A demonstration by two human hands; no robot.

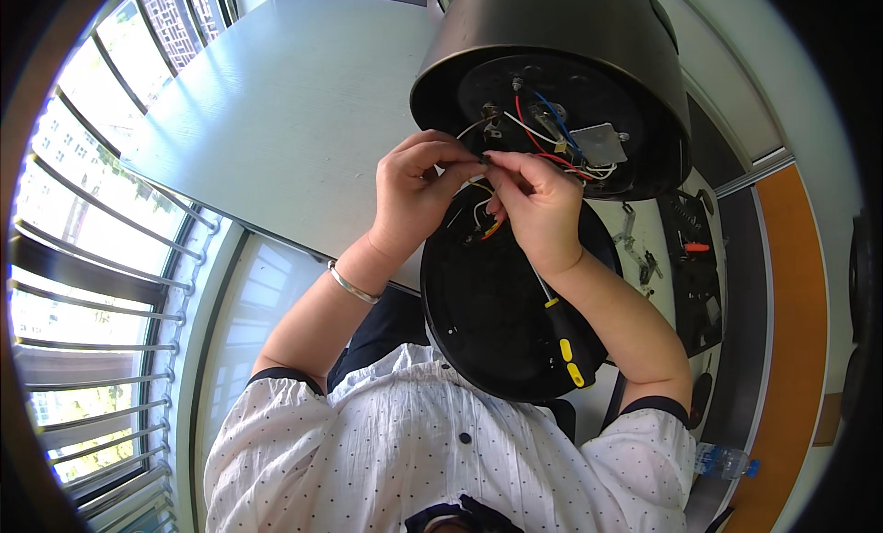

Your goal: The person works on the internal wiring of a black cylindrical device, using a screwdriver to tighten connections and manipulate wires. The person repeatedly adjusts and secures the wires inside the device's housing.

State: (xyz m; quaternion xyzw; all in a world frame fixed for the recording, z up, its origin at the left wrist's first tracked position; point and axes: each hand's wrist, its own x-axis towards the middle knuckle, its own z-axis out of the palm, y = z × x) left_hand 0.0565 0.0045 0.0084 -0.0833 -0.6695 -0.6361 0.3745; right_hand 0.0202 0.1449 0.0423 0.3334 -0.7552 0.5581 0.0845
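My left hand (418,188) and my right hand (541,202) meet fingertip to fingertip, both closed in a pinch. Between them is a small dark piece (485,160), apparently on a thin wire; the fingers cover most of it. Just beyond, a dark metallic appliance body (552,27) lies on its side with its open underside facing me. Inside it run a red wire (523,119), a blue wire (556,114) and several white ones, beside a silver metal plate (600,145). Below my hands is a round black base cover (497,303), with short wires at its upper part.
A screwdriver (563,335) with a black and yellow handle lies on the cover, under my right forearm. The pale table (294,101) extends left toward a barred window. At right are loose metal parts (630,239), a black tool case (694,275) and a plastic bottle (725,461).
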